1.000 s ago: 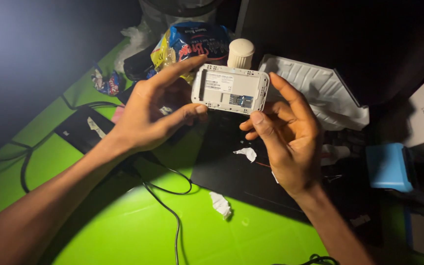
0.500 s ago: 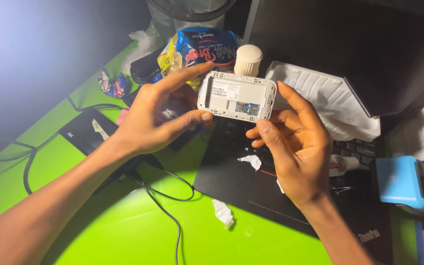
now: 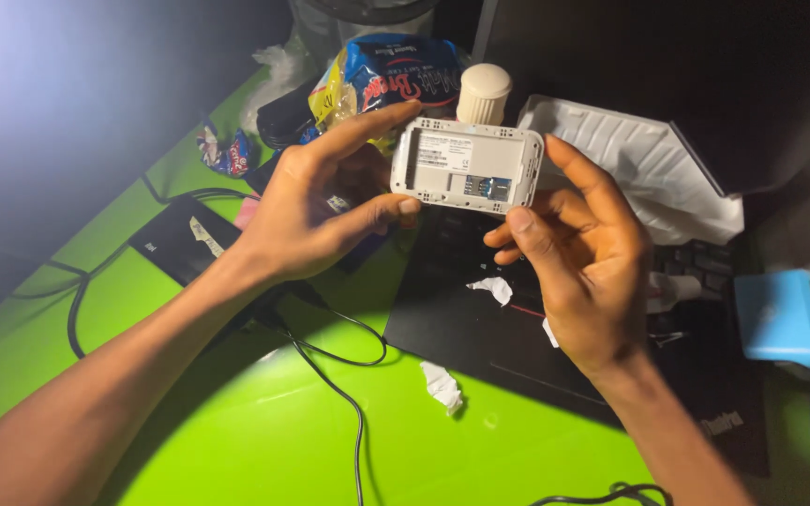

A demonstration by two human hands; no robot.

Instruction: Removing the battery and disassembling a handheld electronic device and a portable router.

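Both hands hold a small white rectangular device (image 3: 466,167) with its back cover off, showing the inner compartment and labels. My left hand (image 3: 316,201) grips its left end between the forefinger on top and the thumb below. My right hand (image 3: 578,258) holds the right end, thumb under the lower edge and fingers behind. The device hovers above a black laptop (image 3: 480,319) lying on a bright green table (image 3: 264,440).
A blue and yellow snack bag (image 3: 391,70) and a white ribbed cap (image 3: 485,92) sit behind the device. Crumpled white paper (image 3: 644,159) lies to the right, a blue box (image 3: 785,319) at far right. Black cables (image 3: 330,361), a black flat device (image 3: 180,239) and paper scraps (image 3: 442,386) lie on the table.
The view has shifted slightly; both hands keep holding the white device in much the same pose, and it sits slightly lower in the view than 0.5 s ago.
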